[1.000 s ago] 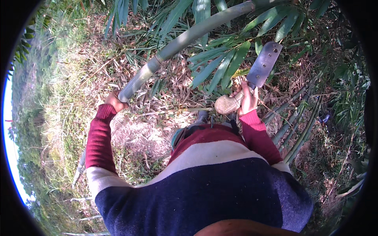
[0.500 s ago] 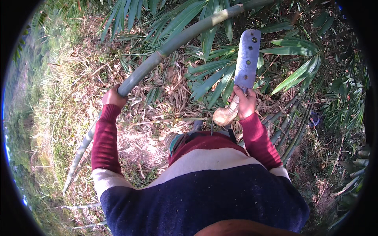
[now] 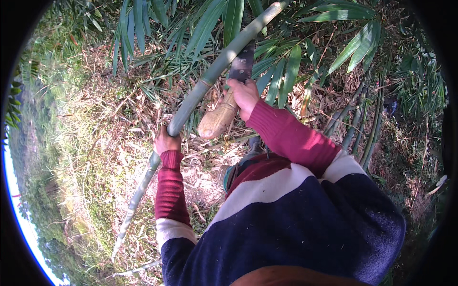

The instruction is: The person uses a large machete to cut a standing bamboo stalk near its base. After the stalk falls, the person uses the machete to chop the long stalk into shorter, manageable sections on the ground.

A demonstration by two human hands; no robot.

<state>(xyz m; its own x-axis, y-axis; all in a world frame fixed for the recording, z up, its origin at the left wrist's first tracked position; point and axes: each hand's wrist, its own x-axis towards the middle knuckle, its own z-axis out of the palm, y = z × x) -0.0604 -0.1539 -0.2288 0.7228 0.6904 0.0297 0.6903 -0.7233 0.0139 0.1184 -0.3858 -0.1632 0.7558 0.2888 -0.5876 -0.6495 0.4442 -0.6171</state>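
Note:
A long green bamboo pole slants from the lower left up to the top of the view, with a pale joint ring partway along. My left hand is wrapped round its lower part. In my right hand is a machete, gripped by the thick, pale wooden handle, whose rounded butt points down toward me. The broad dark blade lies close beside the pole, and its far end passes behind the pole and leaves. I cannot tell whether blade and bamboo touch.
Dry leaf litter covers the ground. Long green bamboo leaves hang around the pole's upper part. Several green stems stand at the right, and a slope with bushes drops away at the left.
My right hand has swung the machete left, from apart on the right to beside the pole. The view has shifted, and my left hand still grips the bamboo.

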